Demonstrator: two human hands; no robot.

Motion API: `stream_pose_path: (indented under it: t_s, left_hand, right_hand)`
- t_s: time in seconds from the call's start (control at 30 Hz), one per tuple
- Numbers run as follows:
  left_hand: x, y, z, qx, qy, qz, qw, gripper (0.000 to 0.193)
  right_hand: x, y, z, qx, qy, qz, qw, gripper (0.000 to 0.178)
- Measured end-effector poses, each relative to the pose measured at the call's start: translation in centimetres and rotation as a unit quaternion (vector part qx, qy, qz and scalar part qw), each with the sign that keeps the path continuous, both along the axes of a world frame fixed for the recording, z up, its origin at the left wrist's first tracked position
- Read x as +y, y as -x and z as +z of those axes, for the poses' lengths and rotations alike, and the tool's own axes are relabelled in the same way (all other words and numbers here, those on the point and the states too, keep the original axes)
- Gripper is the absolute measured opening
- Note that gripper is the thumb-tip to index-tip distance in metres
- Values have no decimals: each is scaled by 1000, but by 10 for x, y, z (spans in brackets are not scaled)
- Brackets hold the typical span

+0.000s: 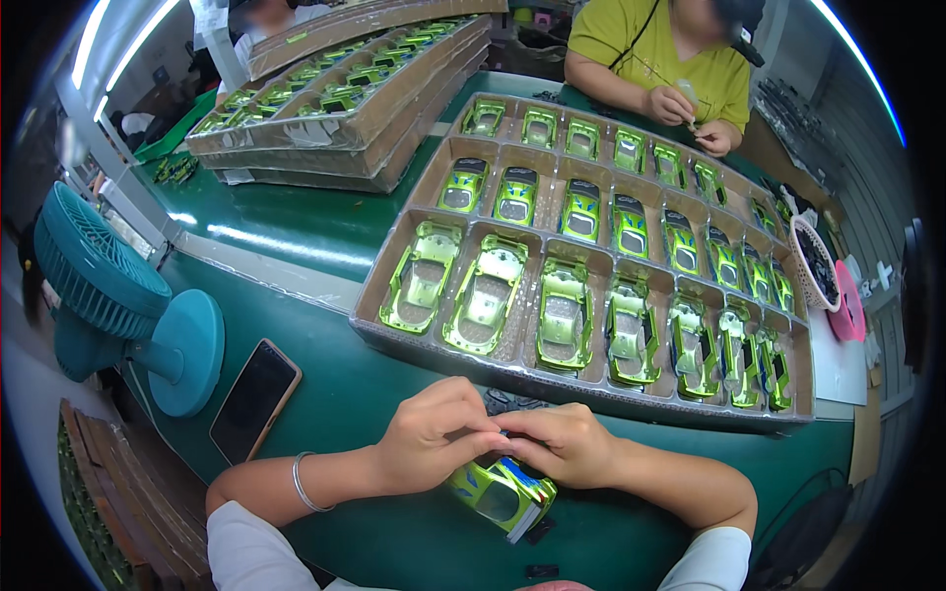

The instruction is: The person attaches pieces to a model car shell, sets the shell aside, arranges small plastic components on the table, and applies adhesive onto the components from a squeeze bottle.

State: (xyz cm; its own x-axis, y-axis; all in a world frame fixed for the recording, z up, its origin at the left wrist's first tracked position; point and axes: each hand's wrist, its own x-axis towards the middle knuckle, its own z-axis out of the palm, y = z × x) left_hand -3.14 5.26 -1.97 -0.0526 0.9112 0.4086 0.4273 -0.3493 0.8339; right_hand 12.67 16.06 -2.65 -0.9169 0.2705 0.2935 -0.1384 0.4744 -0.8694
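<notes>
On the near side of the divided tray (434, 357), as seen in the head view, one green car shell (498, 492) with blue markings is held tilted between both hands. The shell's far end is gripped by the closed fingers of the left hand (434, 438) and the right hand (567, 443), whose fingertips meet there; whether a small part is pinched between them cannot be told. Loose black parts (507, 399) are noted between the hands and the tray, and a small black piece (542, 570) is found farther from the tray, below the shell. As to progress, handling of the held shell is judged unfinished. Three rows of shells are laid out in the tray: dark windscreens are seen in the middle row, while open, pale interiors are shown at the left of the near row. Which of these have been finished cannot be established. Left of the tray, a phone (254, 402) is recorded; beyond its left end, stacked trays (394, 143) are loaded with similar shells.
</notes>
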Motion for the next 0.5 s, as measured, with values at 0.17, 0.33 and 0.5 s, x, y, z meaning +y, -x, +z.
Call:
stream_pose_path:
  t_s: [0.17, 0.33, 0.5]
  left_hand:
    - [4, -2, 6, 38, -26, -10, 999, 15]
    - [-1, -2, 33, 98, 16, -10, 995, 27]
    - [-20, -15, 38, 175, 47, 31, 983, 28]
  right_hand:
    - [9, 3, 2, 118, -299, -7, 947, 15]
    - [6, -2, 17, 146, -339, -72, 927, 19]
    - [-12, -9, 18, 167, -346, -81, 920, 23]
